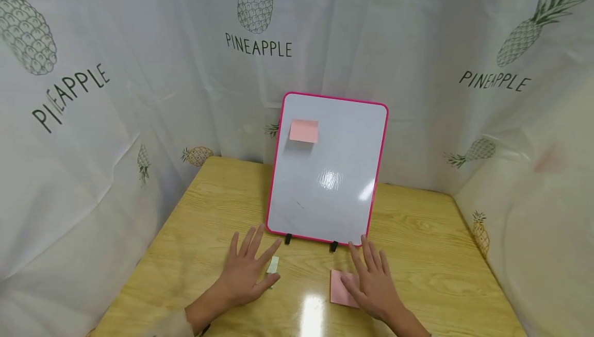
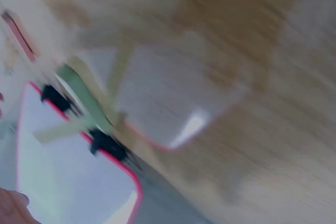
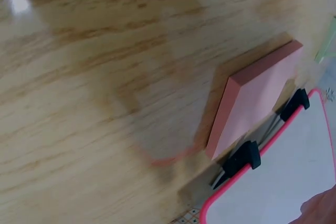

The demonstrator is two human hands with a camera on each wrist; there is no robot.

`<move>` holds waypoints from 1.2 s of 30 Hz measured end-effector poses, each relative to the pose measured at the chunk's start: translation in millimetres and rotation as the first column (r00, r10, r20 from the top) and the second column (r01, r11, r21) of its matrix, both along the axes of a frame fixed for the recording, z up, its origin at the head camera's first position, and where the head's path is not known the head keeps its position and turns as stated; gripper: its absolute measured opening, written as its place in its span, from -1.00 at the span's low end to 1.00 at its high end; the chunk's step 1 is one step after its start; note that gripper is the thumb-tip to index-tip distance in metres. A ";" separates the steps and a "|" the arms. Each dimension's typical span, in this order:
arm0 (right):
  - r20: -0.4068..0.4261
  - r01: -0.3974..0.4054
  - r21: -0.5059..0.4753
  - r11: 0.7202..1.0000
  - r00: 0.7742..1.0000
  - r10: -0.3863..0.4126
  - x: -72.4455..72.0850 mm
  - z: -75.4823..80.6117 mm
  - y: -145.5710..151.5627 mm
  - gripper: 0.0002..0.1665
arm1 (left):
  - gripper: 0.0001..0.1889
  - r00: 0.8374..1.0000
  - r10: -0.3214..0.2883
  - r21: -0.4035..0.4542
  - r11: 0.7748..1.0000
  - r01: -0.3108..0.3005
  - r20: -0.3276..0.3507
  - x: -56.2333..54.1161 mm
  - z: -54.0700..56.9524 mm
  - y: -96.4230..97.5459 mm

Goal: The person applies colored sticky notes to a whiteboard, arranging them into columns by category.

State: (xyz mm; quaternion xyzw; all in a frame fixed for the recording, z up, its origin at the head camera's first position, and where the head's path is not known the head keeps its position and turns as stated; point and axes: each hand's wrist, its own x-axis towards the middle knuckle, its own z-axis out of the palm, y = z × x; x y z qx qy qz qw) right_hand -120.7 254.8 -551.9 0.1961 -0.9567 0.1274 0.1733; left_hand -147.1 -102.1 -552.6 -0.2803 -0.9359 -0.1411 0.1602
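My left hand [image 1: 243, 275] has its fingers spread over the table, left of a small light green item [image 1: 274, 264]. In the left wrist view, that green item [image 2: 84, 95] shows a rounded green band with a pale strip sticking out. On the right, my right hand [image 1: 377, 288] is also spread out, partly covering a pink sticky note pad [image 1: 341, 291] in the head view. The right wrist view shows the thick pad [image 3: 257, 95] lying on the table. Neither hand holds anything. Behind them leans a whiteboard [image 1: 334, 146] with a pink frame, bearing one pink sticky note [image 1: 303, 131] at its upper left.
Black stand feet [image 1: 334, 246] hold the whiteboard's lower edge. The wood-grain table [image 1: 209, 213] reflects light near the front. A white curtain [image 1: 394, 33] printed with pineapples surrounds the table at the back and sides.
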 end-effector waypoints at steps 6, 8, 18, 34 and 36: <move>-0.045 -0.089 0.016 0.996 0.995 0.090 5.9 -4.6 -4.9 0.00 | -0.27 0.983 -0.153 -0.040 0.988 0.150 -0.105 11.1 1.3 24.8; -0.043 -0.110 0.020 0.994 0.993 0.111 7.3 -5.3 -5.9 0.02 | -0.27 0.964 -0.232 -0.072 0.972 0.224 -0.127 14.1 2.3 30.5; -0.080 -0.193 0.005 0.981 0.978 0.193 12.6 -17.6 -1.4 0.03 | -0.26 0.817 -0.537 -0.271 0.835 0.479 -0.210 28.3 2.6 52.9; -0.082 -0.224 0.123 0.967 0.968 0.235 8.8 -18.3 2.4 -0.49 | -0.20 0.790 -0.606 -0.507 0.713 0.485 -0.097 25.6 -2.6 86.9; -0.089 -0.227 0.123 0.966 0.967 0.238 6.7 -19.2 3.4 -0.48 | -0.21 0.787 -0.610 -0.516 0.707 0.483 -0.098 25.1 -2.6 88.0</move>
